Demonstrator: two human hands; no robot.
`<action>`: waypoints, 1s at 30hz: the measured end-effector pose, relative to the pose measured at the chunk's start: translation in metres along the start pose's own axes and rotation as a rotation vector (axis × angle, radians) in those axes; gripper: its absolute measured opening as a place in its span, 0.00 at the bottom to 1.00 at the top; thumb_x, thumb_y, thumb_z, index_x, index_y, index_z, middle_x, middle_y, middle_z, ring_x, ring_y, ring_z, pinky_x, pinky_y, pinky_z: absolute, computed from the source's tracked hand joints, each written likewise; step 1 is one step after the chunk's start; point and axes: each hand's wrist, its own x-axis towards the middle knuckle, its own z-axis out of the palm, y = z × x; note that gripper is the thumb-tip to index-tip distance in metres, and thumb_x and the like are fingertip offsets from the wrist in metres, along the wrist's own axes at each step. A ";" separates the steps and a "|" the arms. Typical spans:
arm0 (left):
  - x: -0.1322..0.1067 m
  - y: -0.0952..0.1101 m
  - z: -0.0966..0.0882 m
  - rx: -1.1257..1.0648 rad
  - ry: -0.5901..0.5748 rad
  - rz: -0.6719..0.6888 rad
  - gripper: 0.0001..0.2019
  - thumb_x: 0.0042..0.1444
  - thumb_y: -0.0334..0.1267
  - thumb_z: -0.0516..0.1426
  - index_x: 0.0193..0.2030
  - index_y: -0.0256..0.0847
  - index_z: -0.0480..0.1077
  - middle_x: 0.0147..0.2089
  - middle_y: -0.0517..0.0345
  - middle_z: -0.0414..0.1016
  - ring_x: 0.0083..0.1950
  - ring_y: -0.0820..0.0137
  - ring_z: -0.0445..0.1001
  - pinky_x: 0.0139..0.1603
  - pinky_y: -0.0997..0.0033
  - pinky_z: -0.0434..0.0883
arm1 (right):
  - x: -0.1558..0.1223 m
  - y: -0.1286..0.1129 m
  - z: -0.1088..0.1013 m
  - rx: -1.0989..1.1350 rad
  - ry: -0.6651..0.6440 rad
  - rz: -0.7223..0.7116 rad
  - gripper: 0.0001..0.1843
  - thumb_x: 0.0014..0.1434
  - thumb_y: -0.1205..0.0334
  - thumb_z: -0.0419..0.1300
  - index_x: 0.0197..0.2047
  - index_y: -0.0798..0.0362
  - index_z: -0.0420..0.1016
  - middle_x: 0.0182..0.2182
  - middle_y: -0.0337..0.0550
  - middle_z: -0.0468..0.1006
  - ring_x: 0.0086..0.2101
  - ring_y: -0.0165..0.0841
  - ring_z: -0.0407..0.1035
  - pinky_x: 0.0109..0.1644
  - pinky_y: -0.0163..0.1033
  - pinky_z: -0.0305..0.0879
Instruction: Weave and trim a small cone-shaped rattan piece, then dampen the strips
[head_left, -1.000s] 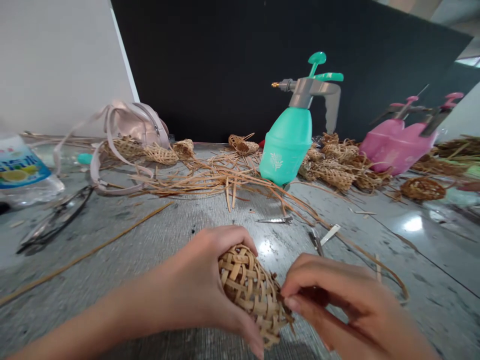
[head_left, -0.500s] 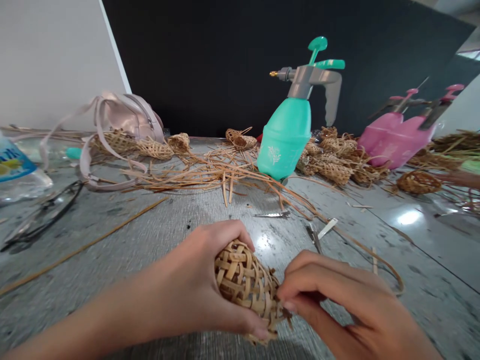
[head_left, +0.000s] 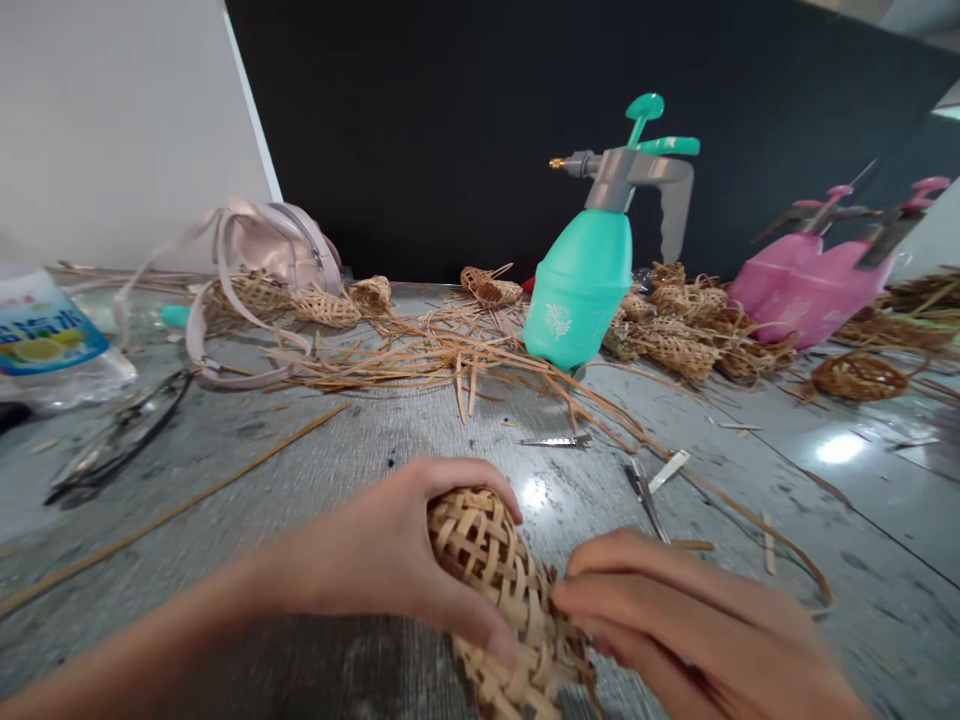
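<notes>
Woven basket (head_left: 517,595) | left grip (head_left: 409,545) clasped around | right grip (head_left: 690,610) pinching frayed rim (head_left: 574,652) | inside hidden

One head-worn view, facing forward and down over the desk (head_left: 285,490).
The camera looks from above the person's own side of the desk, near enough that the hands (head_left: 397,540) loom large at the bottom of the frame; from there the wide view runs across to the desk's far edge and up the black panel (head_left: 420,130) behind, reaching farther sideways over the right part of the desk.
</notes>
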 end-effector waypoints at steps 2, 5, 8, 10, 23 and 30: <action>-0.001 0.001 -0.004 0.129 0.117 0.151 0.25 0.39 0.42 0.68 0.46 0.49 0.68 0.49 0.61 0.68 0.50 0.65 0.68 0.51 0.65 0.66 | 0.001 0.001 0.002 -0.025 0.021 0.011 0.10 0.60 0.72 0.52 0.41 0.48 0.67 0.35 0.35 0.74 0.32 0.22 0.71 0.34 0.19 0.66; -0.008 0.010 -0.002 0.337 0.171 0.383 0.19 0.49 0.31 0.61 0.48 0.50 0.67 0.61 0.61 0.57 0.63 0.66 0.56 0.62 0.64 0.55 | 0.001 0.002 0.007 -0.059 0.082 0.028 0.10 0.58 0.73 0.53 0.40 0.49 0.66 0.34 0.34 0.74 0.32 0.21 0.70 0.36 0.19 0.66; -0.013 0.021 0.009 0.471 0.051 0.429 0.17 0.47 0.29 0.62 0.45 0.45 0.68 0.55 0.57 0.64 0.59 0.64 0.61 0.59 0.64 0.60 | 0.001 0.001 0.011 -0.074 0.128 0.047 0.10 0.57 0.74 0.52 0.38 0.49 0.65 0.32 0.34 0.73 0.32 0.21 0.70 0.36 0.20 0.66; -0.013 0.025 0.016 0.534 0.038 0.406 0.16 0.45 0.29 0.62 0.43 0.42 0.68 0.46 0.56 0.70 0.53 0.62 0.65 0.55 0.62 0.64 | 0.001 0.000 0.013 -0.064 0.153 0.053 0.10 0.57 0.74 0.51 0.38 0.49 0.65 0.32 0.33 0.73 0.32 0.21 0.70 0.35 0.20 0.66; 0.003 -0.004 0.036 0.463 0.188 0.635 0.12 0.41 0.23 0.58 0.31 0.39 0.62 0.40 0.59 0.65 0.44 0.70 0.63 0.50 0.70 0.60 | 0.007 -0.004 0.018 0.052 0.069 0.184 0.08 0.55 0.74 0.50 0.30 0.52 0.63 0.24 0.33 0.67 0.24 0.21 0.64 0.26 0.24 0.62; 0.007 -0.008 0.038 0.364 0.220 0.616 0.15 0.42 0.23 0.61 0.26 0.40 0.57 0.37 0.63 0.63 0.42 0.72 0.63 0.45 0.73 0.61 | -0.003 -0.004 0.018 0.030 0.048 0.205 0.09 0.58 0.74 0.51 0.33 0.50 0.64 0.27 0.33 0.67 0.24 0.22 0.65 0.27 0.26 0.63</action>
